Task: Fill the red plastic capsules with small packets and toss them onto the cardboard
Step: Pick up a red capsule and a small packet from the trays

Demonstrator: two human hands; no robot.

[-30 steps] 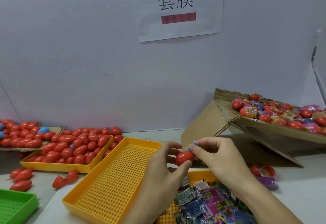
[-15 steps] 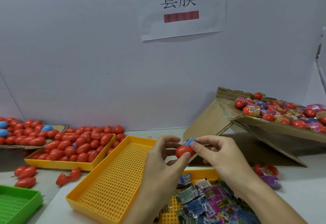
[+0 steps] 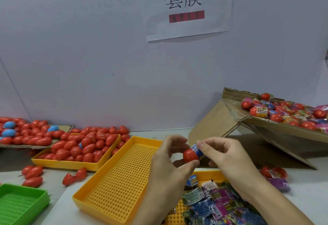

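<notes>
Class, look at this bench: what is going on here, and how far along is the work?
A person is packing toy capsules. The left hand holds a red capsule while the right hand pinches a blue packet at its opening. More packets lie in a yellow tray below. Empty capsules fill another yellow tray on the left, and filled ones already sit on the tilted cardboard on the right.
</notes>
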